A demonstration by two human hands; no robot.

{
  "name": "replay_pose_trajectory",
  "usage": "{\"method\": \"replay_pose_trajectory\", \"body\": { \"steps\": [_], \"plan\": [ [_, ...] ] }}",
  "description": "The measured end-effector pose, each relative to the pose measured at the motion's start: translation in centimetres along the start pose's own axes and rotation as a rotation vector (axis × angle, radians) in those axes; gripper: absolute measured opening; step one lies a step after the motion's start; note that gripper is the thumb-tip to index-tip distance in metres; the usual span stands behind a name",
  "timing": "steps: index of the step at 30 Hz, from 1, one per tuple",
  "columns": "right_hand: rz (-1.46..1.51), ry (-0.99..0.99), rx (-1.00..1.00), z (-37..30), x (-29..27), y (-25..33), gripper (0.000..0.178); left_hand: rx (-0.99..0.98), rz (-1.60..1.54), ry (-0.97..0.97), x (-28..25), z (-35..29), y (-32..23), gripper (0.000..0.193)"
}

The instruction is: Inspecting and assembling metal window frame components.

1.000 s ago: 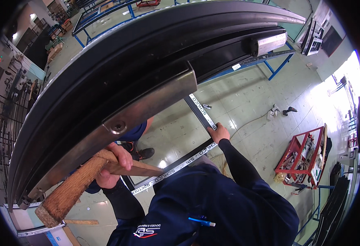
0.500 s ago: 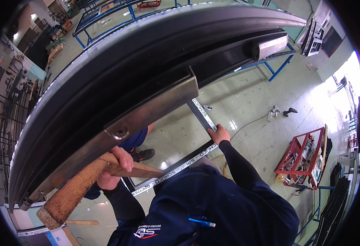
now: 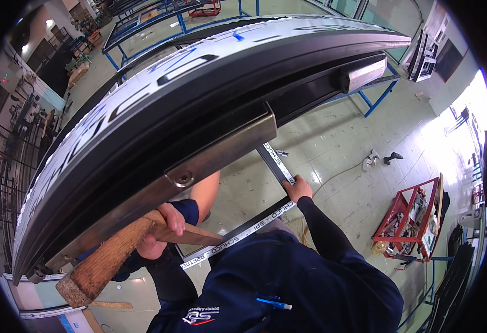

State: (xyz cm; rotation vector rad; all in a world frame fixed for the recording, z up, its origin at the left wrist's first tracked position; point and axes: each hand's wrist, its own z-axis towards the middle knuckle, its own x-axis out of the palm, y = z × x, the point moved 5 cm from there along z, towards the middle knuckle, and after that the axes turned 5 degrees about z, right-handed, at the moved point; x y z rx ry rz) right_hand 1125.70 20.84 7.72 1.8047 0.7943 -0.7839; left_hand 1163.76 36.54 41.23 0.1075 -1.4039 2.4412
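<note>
My left hand point(image 3: 172, 217) is wrapped round the handle of a wooden mallet point(image 3: 102, 261), close to its thick, worn head. The mallet's tapering handle points toward my body and overlaps a narrow dark frame point(image 3: 249, 221) with white printed protective strips. My right hand point(image 3: 298, 188) grips that frame at its corner. Above both hands, very near the view, spans a big black profile point(image 3: 226, 89) with white printed film on its far face. A steel bracket point(image 3: 226, 147) with a screw sits along its lower side. Part of the frame is hidden behind the profile.
Another person's bare limb point(image 3: 205, 194) shows below the profile, mostly hidden by it. At right stands a red tool cart point(image 3: 407, 222) full of tools. A cordless drill point(image 3: 392, 157) lies on the floor near a cable. Blue metal stands point(image 3: 182, 22) stand behind the profile.
More of the profile's white film shows now, and its bracket sits slightly farther right. The other person's bare limb has come into view, while their shoe is hidden. My hands keep their holds.
</note>
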Motion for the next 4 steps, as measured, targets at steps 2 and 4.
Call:
{"method": "replay_pose_trajectory", "body": {
  "steps": [2, 4],
  "plan": [
    [-0.002, -0.001, -0.004, -0.04, 0.0, -0.04, 0.059, 0.008, -0.001, -0.004, -0.03, -0.14, 0.01, 0.066],
    [-0.006, 0.0, -0.006, -0.22, 0.11, -0.24, 0.06, -0.002, 0.006, -0.017, -0.21, -0.22, 0.13, 0.066]
  ]
}}
